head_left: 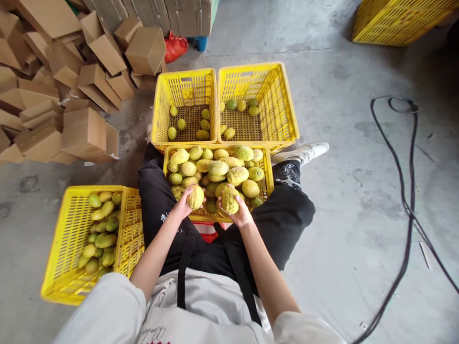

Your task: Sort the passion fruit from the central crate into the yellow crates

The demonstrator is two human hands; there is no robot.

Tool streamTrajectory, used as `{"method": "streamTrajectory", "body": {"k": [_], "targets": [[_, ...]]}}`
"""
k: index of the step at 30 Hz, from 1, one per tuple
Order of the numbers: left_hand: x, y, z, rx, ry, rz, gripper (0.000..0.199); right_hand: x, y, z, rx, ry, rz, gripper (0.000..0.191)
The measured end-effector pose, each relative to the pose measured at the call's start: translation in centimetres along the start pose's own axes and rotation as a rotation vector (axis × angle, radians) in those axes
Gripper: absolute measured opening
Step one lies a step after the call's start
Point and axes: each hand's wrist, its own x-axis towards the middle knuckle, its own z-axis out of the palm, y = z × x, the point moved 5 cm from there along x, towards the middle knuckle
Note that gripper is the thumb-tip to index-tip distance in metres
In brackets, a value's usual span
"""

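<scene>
My left hand (185, 203) is closed round a yellow lemon (195, 197). In my right hand (241, 212) sits a greener, bumpy lemon (230, 199), with the fingers wrapped about its side. Both hands are over the near edge of a yellow crate (269, 177) between my legs, heaped with yellow and green lemons (217, 168). Beyond it stand two deeper yellow crates side by side. The left crate (155, 110) has several lemons on its floor, and so does the right crate (292, 112).
Another yellow crate (59, 239) with lemons stands by my left leg. Folded cardboard boxes (86, 129) are piled at the left, near a red bag (175, 47). A black cable (410, 215) lies along the floor at right. A further crate (398, 24) is at the top right.
</scene>
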Motion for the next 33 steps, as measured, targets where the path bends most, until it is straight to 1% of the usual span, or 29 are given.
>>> {"method": "streamTrajectory", "body": {"k": [3,6,10,12,14,16,18,19,22,25,29,31,33], "targets": [[0.2,-0.3,-0.1,0.063,0.003,-0.019,0.040,0.1,0.3,-0.2,-0.025,0.008,0.011,0.047],[0.3,-0.5,-0.2,0.061,0.025,-0.034,0.040,0.2,0.3,-0.2,-0.025,0.015,0.002,0.046],[0.3,-0.5,-0.4,0.025,0.079,-0.044,0.035,0.2,0.1,-0.1,-0.014,0.037,-0.003,0.041],[0.2,-0.5,-0.4,-0.012,0.086,-0.063,0.030,0.2,0.0,0.0,0.005,0.051,0.003,0.037],[0.1,-0.4,-0.4,-0.082,0.053,-0.084,0.035,0.1,-0.1,0.2,0.037,0.053,0.008,0.034],[0.0,-0.2,-0.1,-0.164,-0.015,-0.085,0.045,0.0,-0.2,0.5,0.070,0.029,0.011,0.034],[-0.1,0.1,0.1,-0.220,-0.065,-0.057,0.047,0.0,-0.3,0.7,0.090,-0.010,0.010,0.040],[-0.1,0.2,0.1,-0.233,-0.070,-0.038,0.045,0.0,-0.4,0.8,0.095,-0.026,0.007,0.042],[0.0,0.4,0.0,-0.236,-0.012,0.001,0.039,0.0,-0.5,0.9,0.094,-0.039,-0.006,0.042],[0.1,0.4,-0.2,-0.243,0.067,0.018,0.039,0.0,-0.6,0.5,0.088,-0.004,-0.017,0.036],[-0.1,0.5,-0.6,-0.282,0.144,0.039,0.038,-0.2,-0.5,-0.1,0.086,0.013,0.022,0.036],[-0.1,0.4,-0.6,-0.247,0.148,0.030,0.037,-0.2,-0.4,-0.1,0.090,0.008,0.048,0.036],[-0.1,0.3,-0.3,-0.188,0.091,0.011,0.037,-0.2,-0.3,-0.1,0.092,0.005,0.059,0.035]]}}
